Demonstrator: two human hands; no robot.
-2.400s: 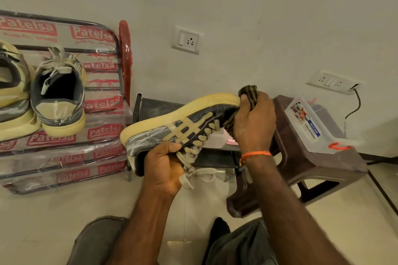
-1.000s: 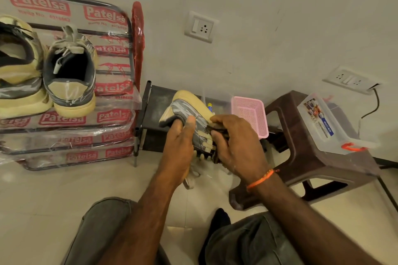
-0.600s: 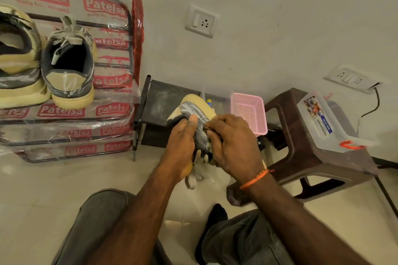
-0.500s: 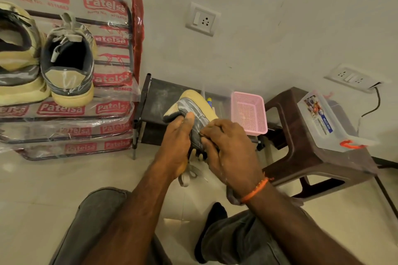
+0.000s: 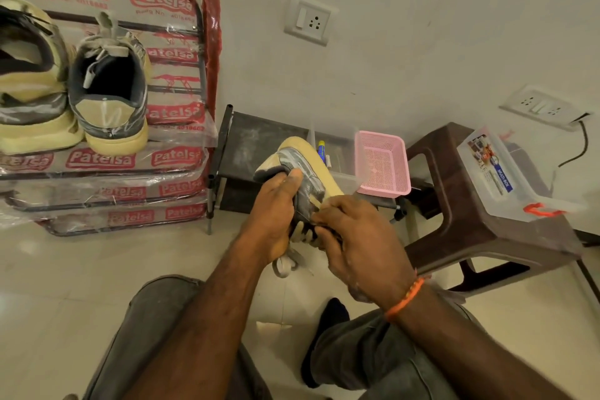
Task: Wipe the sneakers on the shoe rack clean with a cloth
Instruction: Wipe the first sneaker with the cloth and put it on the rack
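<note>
A grey sneaker with a yellow sole [image 5: 306, 169] is held in front of me, heel pointing away. My left hand [image 5: 272, 214] grips it at the heel opening, thumb on the side. My right hand [image 5: 360, 240] presses a dark cloth [image 5: 321, 230] against the sneaker's lower side; the cloth is almost fully hidden under the fingers. Two more grey and yellow sneakers [image 5: 108, 94] stand on the shoe rack [image 5: 175, 156] at the left, heels toward me.
A low dark shelf [image 5: 256, 140] stands beside the rack with a pink basket [image 5: 383, 166] on it. A brown plastic stool [image 5: 461, 204] at the right carries a clear lidded box [image 5: 500, 172]. Wall sockets are above. My knees are below.
The sneaker was turned from lying sideways to heel pointing away. My right hand moved with the cloth from the toe down to the sneaker's lower side. The view shifted slightly.
</note>
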